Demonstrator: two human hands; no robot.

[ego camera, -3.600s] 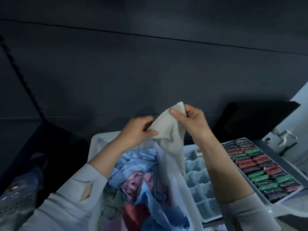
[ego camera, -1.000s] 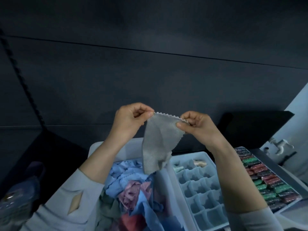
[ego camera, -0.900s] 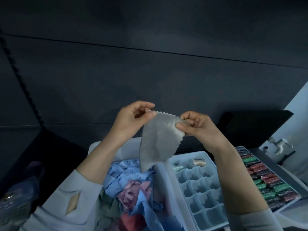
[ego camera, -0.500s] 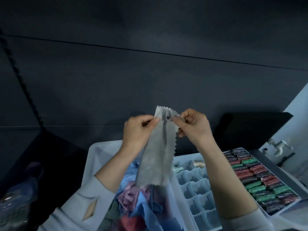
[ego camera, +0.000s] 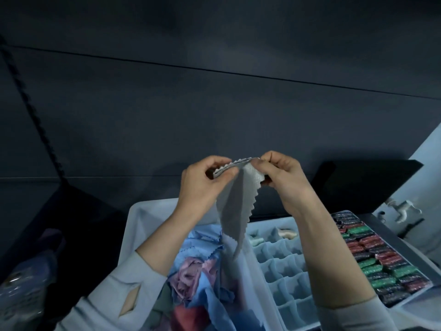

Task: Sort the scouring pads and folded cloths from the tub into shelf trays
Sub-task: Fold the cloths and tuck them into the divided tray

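A grey cloth with zigzag edges hangs folded lengthwise in the air above the tub. My left hand pinches its top left corner, and my right hand pinches the top right, the two hands close together. Below, the white tub holds a heap of loose blue, pink, red and green cloths. To its right lies a white divided tray with a few rolled cloths in its far cells. Further right a tray of red, green and dark scouring pads is packed in rows.
A dark wall panel fills the background. A black box stands behind the trays. At the far right is a white surface with a small white hook. A dim basket with items sits at the lower left.
The cloth went from spread wide between my hands to folded lengthwise. My hands have come closer together and now hold the doubled top edge.
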